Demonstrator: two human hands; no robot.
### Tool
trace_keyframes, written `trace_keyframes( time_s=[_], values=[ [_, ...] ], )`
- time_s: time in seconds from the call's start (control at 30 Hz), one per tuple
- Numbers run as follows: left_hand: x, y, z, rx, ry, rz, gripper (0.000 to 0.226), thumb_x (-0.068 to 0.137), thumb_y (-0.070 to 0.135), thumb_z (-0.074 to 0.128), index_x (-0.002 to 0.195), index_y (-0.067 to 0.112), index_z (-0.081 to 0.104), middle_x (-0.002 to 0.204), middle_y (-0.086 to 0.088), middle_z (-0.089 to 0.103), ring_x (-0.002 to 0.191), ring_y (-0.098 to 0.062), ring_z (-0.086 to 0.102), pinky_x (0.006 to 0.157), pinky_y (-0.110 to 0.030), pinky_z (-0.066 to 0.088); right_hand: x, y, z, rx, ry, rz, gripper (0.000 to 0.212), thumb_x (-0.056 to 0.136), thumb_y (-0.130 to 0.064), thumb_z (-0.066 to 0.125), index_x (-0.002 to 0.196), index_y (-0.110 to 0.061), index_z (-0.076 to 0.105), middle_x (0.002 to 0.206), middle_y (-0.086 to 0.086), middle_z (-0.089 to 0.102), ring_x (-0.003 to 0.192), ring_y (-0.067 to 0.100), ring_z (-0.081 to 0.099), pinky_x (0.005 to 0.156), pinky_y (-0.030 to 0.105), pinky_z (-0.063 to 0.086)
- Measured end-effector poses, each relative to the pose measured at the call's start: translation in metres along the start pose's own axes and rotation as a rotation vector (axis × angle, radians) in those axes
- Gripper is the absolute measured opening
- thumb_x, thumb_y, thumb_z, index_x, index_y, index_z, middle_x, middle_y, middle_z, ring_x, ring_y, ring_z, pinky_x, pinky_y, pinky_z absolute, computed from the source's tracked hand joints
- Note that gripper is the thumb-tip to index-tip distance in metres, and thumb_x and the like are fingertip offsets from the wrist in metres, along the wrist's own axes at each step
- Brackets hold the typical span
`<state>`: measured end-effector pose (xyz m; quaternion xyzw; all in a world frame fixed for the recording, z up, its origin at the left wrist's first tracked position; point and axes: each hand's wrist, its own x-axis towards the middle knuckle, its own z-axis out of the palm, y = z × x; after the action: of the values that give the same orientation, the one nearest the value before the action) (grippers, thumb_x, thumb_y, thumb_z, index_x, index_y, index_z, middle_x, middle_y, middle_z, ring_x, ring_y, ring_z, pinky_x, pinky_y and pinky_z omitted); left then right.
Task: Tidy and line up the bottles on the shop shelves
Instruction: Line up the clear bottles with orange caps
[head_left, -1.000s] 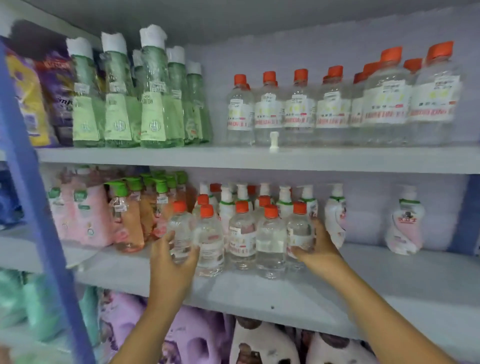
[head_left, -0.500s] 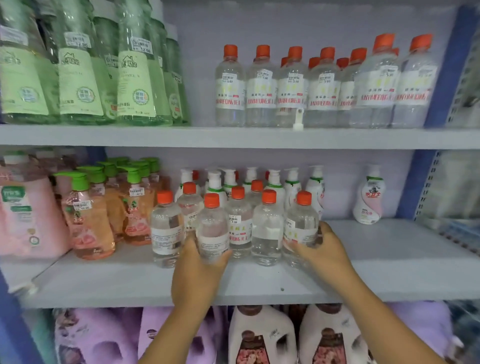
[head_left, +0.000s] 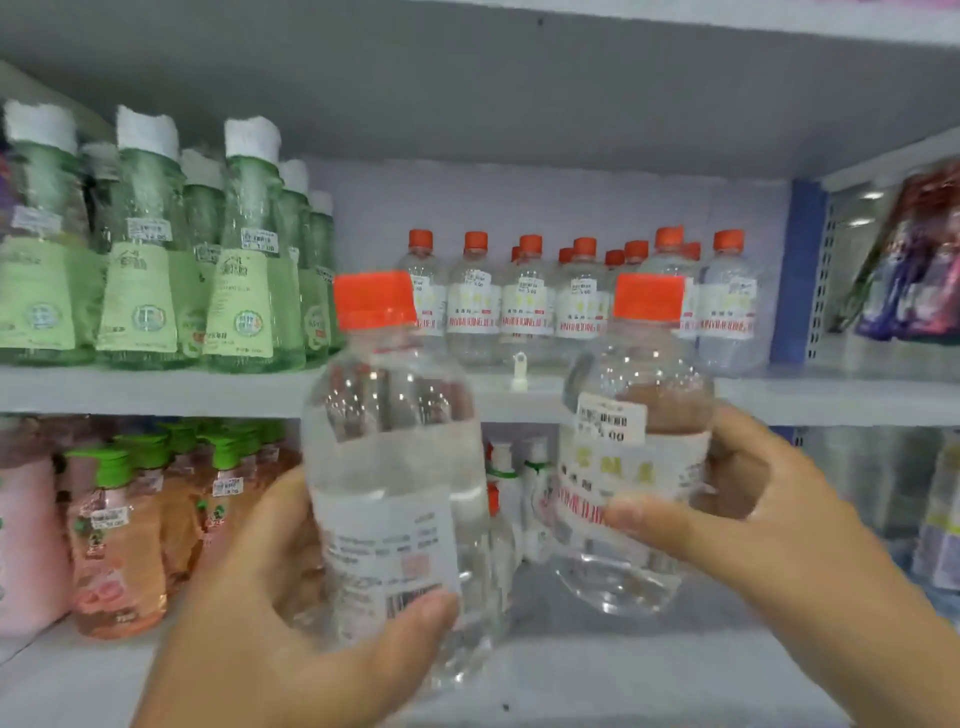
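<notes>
My left hand (head_left: 291, 618) grips a clear bottle with an orange cap (head_left: 395, 457), lifted off the shelf and showing its back label. My right hand (head_left: 748, 514) grips a second clear orange-capped bottle (head_left: 634, 431), label and price sticker facing me. Both are held up in front of the upper shelf (head_left: 156, 389). On that shelf stands a row of the same clear orange-capped bottles (head_left: 524, 306).
Tall green bottles (head_left: 140, 291) fill the upper shelf's left. On the lower shelf (head_left: 623, 670) stand pink and orange pump bottles (head_left: 114, 545) at the left and white pump bottles (head_left: 511, 483) behind my hands. A small white cap (head_left: 518, 371) sits at the upper shelf's edge. Packets (head_left: 914, 260) hang at right.
Both hands have lifted a clear bottle each off the lower shelf, up to the level of the upper shelf. The view has tilted upward and closer.
</notes>
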<state>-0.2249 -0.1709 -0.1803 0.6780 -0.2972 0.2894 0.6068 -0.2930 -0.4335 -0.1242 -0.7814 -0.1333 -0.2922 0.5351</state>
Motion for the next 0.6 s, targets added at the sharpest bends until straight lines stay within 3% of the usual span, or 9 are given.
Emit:
trace_keyframes(
  time_s=[0.03, 0.07, 0.13, 0.17, 0.27, 0.33, 0.4, 0.53, 0.6],
  values=[
    [0.018, 0.014, 0.001, 0.001, 0.021, 0.04, 0.081, 0.049, 0.081, 0.083, 0.121, 0.047, 0.066, 0.101, 0.012, 0.079, 0.089, -0.014, 0.078, 0.072, -0.042, 0.063, 0.012, -0.014, -0.01, -0.001, 0.027, -0.048, 0.082, 0.039, -0.067, 0.093, 0.114, -0.047, 0.068, 0.109, -0.014, 0.077, 0.097, 0.007, 0.075, 0.074, 0.017, 0.059],
    [0.037, 0.027, 0.004, 0.017, 0.033, 0.069, 0.075, 0.05, 0.082, 0.081, 0.115, 0.049, 0.066, 0.1, 0.017, 0.079, 0.089, -0.009, 0.077, 0.071, -0.037, 0.061, 0.024, -0.024, -0.018, -0.009, 0.05, -0.089, 0.078, 0.042, -0.065, 0.092, 0.114, -0.046, 0.068, 0.108, -0.015, 0.077, 0.099, 0.005, 0.074, 0.077, 0.021, 0.059],
    [0.073, 0.046, 0.012, 0.102, 0.038, 0.095, 0.063, 0.052, 0.08, 0.078, 0.107, 0.053, 0.064, 0.097, 0.029, 0.075, 0.085, 0.007, 0.073, 0.064, -0.013, 0.056, 0.051, -0.035, -0.032, -0.008, 0.085, -0.119, 0.065, 0.052, -0.057, 0.09, 0.112, -0.042, 0.07, 0.108, -0.016, 0.077, 0.1, 0.005, 0.074, 0.085, 0.03, 0.057],
    [0.091, 0.051, 0.018, 0.136, 0.032, 0.088, 0.059, 0.054, 0.077, 0.077, 0.106, 0.053, 0.064, 0.097, 0.033, 0.073, 0.085, 0.012, 0.071, 0.063, -0.008, 0.053, 0.065, -0.035, -0.039, -0.011, 0.108, -0.113, 0.062, 0.054, -0.055, 0.089, 0.111, -0.038, 0.071, 0.106, -0.016, 0.077, 0.098, 0.005, 0.074, 0.086, 0.031, 0.056],
    [0.135, 0.046, 0.039, 0.265, -0.011, 0.004, 0.055, 0.059, 0.072, 0.08, 0.103, 0.047, 0.061, 0.095, 0.031, 0.072, 0.084, 0.019, 0.065, 0.068, -0.009, 0.046, 0.103, -0.021, -0.049, -0.087, 0.164, -0.063, 0.055, 0.056, -0.049, 0.091, 0.105, -0.033, 0.071, 0.096, -0.021, 0.077, 0.084, -0.004, 0.073, 0.07, 0.016, 0.055],
    [0.159, 0.035, 0.055, 0.383, -0.023, -0.034, 0.055, 0.064, 0.067, 0.082, 0.107, 0.043, 0.059, 0.093, 0.025, 0.071, 0.08, 0.011, 0.066, 0.066, -0.016, 0.049, 0.125, -0.005, -0.052, -0.144, 0.182, -0.021, 0.044, 0.062, -0.043, 0.091, 0.1, -0.032, 0.07, 0.09, -0.023, 0.076, 0.075, -0.008, 0.07, 0.056, 0.007, 0.049],
    [0.179, 0.021, 0.067, 0.472, -0.037, -0.05, 0.052, 0.067, 0.063, 0.084, 0.107, 0.038, 0.06, 0.09, 0.022, 0.069, 0.077, 0.005, 0.065, 0.065, -0.024, 0.052, 0.142, 0.007, -0.054, -0.209, 0.188, 0.024, 0.042, 0.066, -0.045, 0.089, 0.1, -0.033, 0.067, 0.092, -0.018, 0.076, 0.074, -0.006, 0.069, 0.057, 0.012, 0.049],
    [0.213, -0.003, 0.086, 0.47, -0.185, -0.168, 0.044, 0.071, 0.057, 0.086, 0.101, 0.032, 0.066, 0.09, 0.014, 0.074, 0.076, -0.002, 0.07, 0.06, -0.021, 0.052, 0.167, 0.017, -0.056, -0.446, 0.092, 0.024, 0.061, 0.069, -0.058, 0.085, 0.116, -0.042, 0.05, 0.108, -0.021, 0.066, 0.087, -0.005, 0.064, 0.062, 0.018, 0.049],
    [0.226, -0.01, 0.092, 0.44, -0.262, -0.222, 0.044, 0.071, 0.055, 0.087, 0.103, 0.032, 0.067, 0.095, 0.011, 0.076, 0.08, -0.006, 0.072, 0.066, -0.025, 0.058, 0.179, 0.019, -0.055, -0.682, 0.114, -0.029, 0.084, 0.066, -0.065, 0.083, 0.134, -0.042, 0.04, 0.129, -0.015, 0.061, 0.107, 0.003, 0.063, 0.08, 0.028, 0.057]
  ],
)
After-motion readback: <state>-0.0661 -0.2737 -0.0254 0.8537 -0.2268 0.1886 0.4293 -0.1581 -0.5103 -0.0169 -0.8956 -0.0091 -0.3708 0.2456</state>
